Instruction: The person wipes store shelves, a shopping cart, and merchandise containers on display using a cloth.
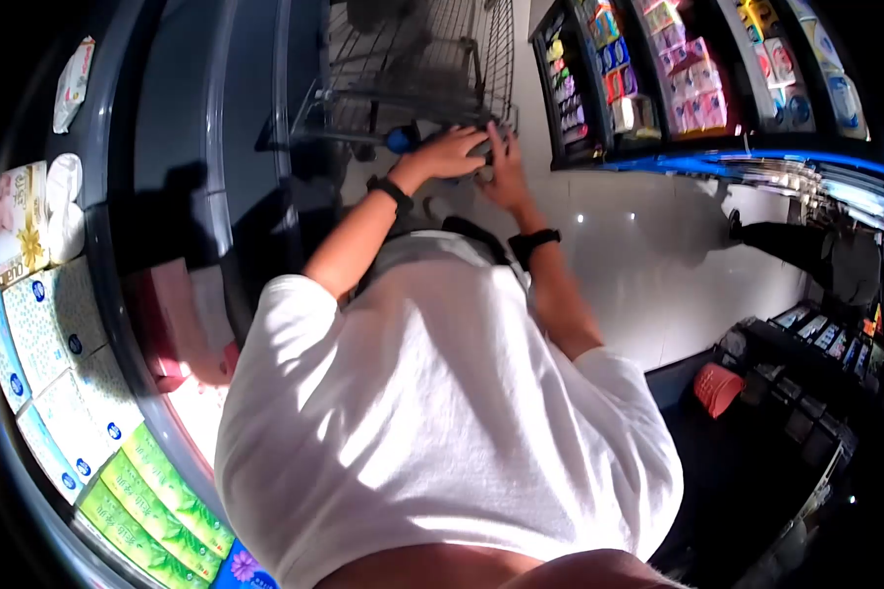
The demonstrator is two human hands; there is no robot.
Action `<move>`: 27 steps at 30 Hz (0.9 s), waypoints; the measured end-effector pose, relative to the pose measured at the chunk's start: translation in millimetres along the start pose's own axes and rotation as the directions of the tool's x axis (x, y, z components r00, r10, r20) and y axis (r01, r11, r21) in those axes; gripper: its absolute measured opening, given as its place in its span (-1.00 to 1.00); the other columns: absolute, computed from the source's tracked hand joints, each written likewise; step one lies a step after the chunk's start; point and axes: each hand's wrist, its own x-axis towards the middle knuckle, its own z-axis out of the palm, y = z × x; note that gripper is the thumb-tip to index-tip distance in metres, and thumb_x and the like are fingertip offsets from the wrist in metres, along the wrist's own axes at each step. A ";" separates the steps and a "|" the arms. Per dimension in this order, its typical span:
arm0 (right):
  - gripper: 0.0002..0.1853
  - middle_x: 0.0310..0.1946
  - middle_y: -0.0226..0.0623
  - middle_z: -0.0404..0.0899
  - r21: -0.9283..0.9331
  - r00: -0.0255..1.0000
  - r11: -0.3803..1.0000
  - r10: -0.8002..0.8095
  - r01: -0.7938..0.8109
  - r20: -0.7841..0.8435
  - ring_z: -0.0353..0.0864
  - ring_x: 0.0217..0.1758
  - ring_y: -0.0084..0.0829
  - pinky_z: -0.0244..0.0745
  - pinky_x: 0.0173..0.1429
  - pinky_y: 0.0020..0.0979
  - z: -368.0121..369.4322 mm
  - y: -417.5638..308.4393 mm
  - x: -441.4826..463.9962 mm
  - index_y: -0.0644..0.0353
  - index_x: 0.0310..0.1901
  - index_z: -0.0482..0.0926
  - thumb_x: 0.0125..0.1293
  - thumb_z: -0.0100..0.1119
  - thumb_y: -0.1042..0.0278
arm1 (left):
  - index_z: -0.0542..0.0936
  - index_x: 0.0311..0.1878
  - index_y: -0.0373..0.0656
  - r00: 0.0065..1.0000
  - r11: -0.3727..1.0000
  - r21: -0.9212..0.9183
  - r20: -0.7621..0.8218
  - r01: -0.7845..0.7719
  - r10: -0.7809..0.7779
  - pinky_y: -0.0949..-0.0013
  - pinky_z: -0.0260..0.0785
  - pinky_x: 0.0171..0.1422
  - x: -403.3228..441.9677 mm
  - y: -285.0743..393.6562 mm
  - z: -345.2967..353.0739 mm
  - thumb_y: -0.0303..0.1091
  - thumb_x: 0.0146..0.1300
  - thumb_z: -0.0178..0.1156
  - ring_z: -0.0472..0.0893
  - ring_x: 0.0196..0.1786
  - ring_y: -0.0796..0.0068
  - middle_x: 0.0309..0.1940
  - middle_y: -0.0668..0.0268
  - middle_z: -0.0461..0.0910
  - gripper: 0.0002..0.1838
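Cart (498, 59) of wire mesh sits just ahead of the shopper, its near end by the two hands. The left hand (449, 155) reaches across with its fingers loosely stretched; the right hand (504, 175) is beside it, fingers spread and pointing forward. Neither looks closed round anything, though I can't tell whether they touch the cart. To handle it well, I'd set the palms apart on the bar, keep the wrists straight and push evenly, since such a frame would likely swing if pressed on one side.

Underfoot the floor (648, 265) is pale, glossy tile with lights mirrored in it. Dark shelving (172, 98) runs close along the left, with green packs (152, 496) low down. Pink packs (694, 93) fill part of the display on the right, and another person (855, 263) is farther off on that side, near a red container (717, 389).
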 end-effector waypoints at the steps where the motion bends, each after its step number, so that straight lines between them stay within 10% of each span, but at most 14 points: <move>1: 0.14 0.42 0.10 0.07 -0.007 0.999 0.999 0.048 -0.048 -0.003 0.06 0.46 0.20 0.12 0.48 -0.07 -5.8 -1.8 -7.0 0.09 0.51 -0.06 -0.10 0.46 0.48 | 0.28 0.39 -0.19 0.997 1.000 -0.005 0.081 0.004 -0.003 0.02 -0.02 0.54 -9.3 11.9 -11.6 -0.19 0.15 0.20 0.21 0.43 -0.09 0.37 -0.01 0.26 -0.27; 9: 0.05 0.45 -0.03 0.06 -0.257 0.987 0.953 0.147 -0.161 -0.071 0.17 0.46 0.02 0.31 0.39 -0.14 -17.7 -8.2 -62.9 0.06 0.46 0.09 -0.10 0.49 0.38 | 0.19 0.46 -0.14 0.957 0.937 0.285 0.146 0.203 -0.252 0.11 0.22 0.41 -109.9 -29.8 -56.6 -0.17 0.05 0.28 0.35 0.34 0.03 0.36 0.07 0.32 -0.12; 14: 0.09 0.49 0.08 -0.07 -0.385 0.937 0.861 0.348 -0.334 -0.033 0.13 0.47 0.11 0.30 0.40 -0.10 -25.5 -19.9 -91.3 0.06 0.47 0.06 -0.13 0.51 0.41 | 0.17 0.48 -0.18 0.915 0.866 0.422 0.170 0.267 -0.365 0.09 0.21 0.41 -164.0 -61.1 -84.1 0.29 0.10 0.26 0.37 0.36 0.00 0.31 -0.02 0.37 0.02; 19: 0.24 0.45 0.41 -0.18 -0.249 0.924 0.893 0.335 -0.374 -0.186 0.05 0.47 0.31 0.27 0.41 -0.09 -6.1 -19.5 -128.3 0.09 0.53 -0.19 -0.11 0.51 0.42 | 0.27 0.41 -0.24 0.922 0.864 0.472 0.228 0.178 -0.314 0.09 0.40 0.23 -179.4 -40.3 -71.5 0.11 0.02 0.39 0.49 0.21 0.04 0.14 0.00 0.51 -0.03; 27: 0.16 0.53 0.09 -0.16 0.380 0.790 0.750 0.609 -0.542 -0.076 -0.12 0.59 -0.04 0.04 0.52 -0.26 -13.0 -43.5 -162.5 0.14 0.54 -0.29 -0.02 0.31 0.57 | 0.34 0.35 -0.24 0.960 0.945 0.325 0.272 -0.026 -0.067 -0.01 0.45 0.10 -128.5 24.5 30.0 -0.13 -0.04 0.37 0.59 0.03 -0.09 -0.05 -0.04 0.61 -0.16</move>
